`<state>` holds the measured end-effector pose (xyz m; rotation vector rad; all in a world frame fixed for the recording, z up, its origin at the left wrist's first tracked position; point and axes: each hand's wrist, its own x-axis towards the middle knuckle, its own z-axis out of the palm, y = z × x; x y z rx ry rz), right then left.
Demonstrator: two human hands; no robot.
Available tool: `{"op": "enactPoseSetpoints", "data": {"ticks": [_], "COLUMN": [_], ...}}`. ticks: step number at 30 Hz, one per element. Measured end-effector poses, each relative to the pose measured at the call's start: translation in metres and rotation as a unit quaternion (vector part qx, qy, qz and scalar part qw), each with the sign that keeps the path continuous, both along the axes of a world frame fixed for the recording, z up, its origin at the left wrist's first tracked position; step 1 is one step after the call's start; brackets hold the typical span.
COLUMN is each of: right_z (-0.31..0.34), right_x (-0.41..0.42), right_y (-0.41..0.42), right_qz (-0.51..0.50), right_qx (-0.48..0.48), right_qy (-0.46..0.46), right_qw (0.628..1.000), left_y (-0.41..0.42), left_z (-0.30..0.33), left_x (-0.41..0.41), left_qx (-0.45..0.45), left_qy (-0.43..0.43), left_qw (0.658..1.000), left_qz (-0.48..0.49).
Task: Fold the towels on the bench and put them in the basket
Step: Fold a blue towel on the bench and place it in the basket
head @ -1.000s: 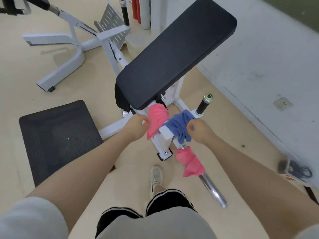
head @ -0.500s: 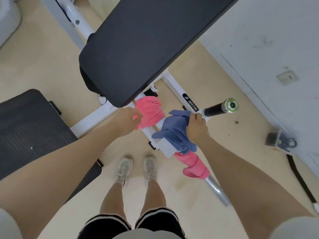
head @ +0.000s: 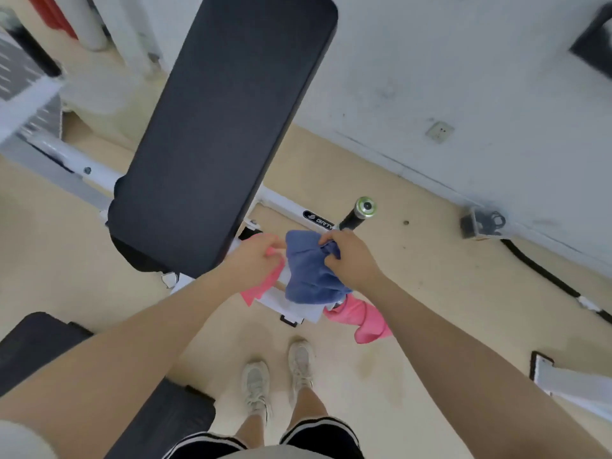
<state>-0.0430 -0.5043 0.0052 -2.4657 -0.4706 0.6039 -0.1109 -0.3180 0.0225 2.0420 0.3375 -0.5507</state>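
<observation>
A blue towel [head: 308, 276] lies crumpled on the white frame at the near end of the black padded bench [head: 225, 127]. My right hand [head: 351, 256] pinches its top right edge. My left hand [head: 255, 260] reaches to the blue towel's top left corner, over a pink towel [head: 263, 288] that hangs under it. Whether my left fingers grip the blue towel or the pink one is unclear. A second pink towel [head: 364, 318] hangs from the metal bar at the lower right. No basket is in view.
A black-handled bar with a green cap [head: 359, 212] sticks out just beyond my right hand. A black mat [head: 39, 342] lies at the lower left, white machine frames [head: 43, 150] at the left. The wall with a socket [head: 438, 131] runs along the right. My feet [head: 278, 379] stand below the bench end.
My left hand has moved right from the pink towel to the blue towel's left corner. My right hand has lifted the blue towel's right edge. The camera has tilted up.
</observation>
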Motion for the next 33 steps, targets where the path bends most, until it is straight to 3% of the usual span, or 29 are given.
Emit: {"op": "enactPoseSetpoints", "data": {"ticks": [3,7,10,15,20,25,30,33], "right_z": [0.065,0.142,0.175,0.19,0.177,0.171,0.162,0.165], "right_x": [-0.009,-0.027,-0.05,-0.098,-0.151,-0.218,-0.28,-0.304], "right_y": [-0.02,-0.065,-0.109,-0.195,-0.304,-0.434,-0.549,-0.609], "right_qz": [-0.056,-0.098,-0.112,-0.156,-0.255,-0.314,-0.359,-0.426], "right_qx": [0.111,0.206,0.23,0.227,0.097,0.066,0.027,0.018], "right_qy": [0.016,0.026,0.02,0.042,-0.041,-0.061,-0.058,-0.083], "right_qw": [0.992,0.973,0.967,0.96,0.961,0.945,0.931,0.901], "left_y": [-0.02,-0.062,-0.101,-0.184,-0.301,-0.437,-0.565,-0.635], "left_z": [0.042,0.095,0.12,0.141,0.146,0.141,0.148,0.154], "left_x": [0.016,0.026,0.027,0.012,-0.023,-0.072,-0.109,-0.125], "left_qx": [-0.01,-0.025,-0.015,-0.011,-0.038,-0.05,-0.021,-0.037], "left_qy": [-0.094,-0.217,-0.226,-0.251,-0.24,-0.205,-0.2,-0.186], "left_qw": [0.992,0.956,0.935,0.916,0.905,0.904,0.847,0.848], "left_qz": [-0.085,-0.197,-0.274,-0.313,-0.349,-0.372,-0.492,-0.495]}}
